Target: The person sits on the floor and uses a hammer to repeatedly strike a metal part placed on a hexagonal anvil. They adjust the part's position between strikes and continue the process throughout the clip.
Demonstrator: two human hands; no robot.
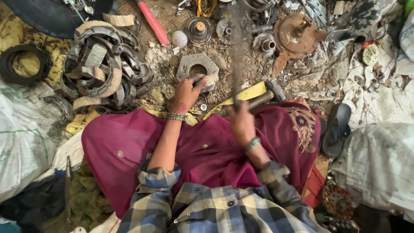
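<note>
Curved brake shoes (103, 64) heaped beside left hand (186, 92); rusty disc (296, 36) beyond.

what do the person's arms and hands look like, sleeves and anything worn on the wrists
Both arms wear a blue, cream and grey checked shirt with sleeves rolled to the elbows. The left hand has thin stacked green and metal bangles at the wrist. The right hand, blurred, has a turquoise beaded bracelet.
</note>
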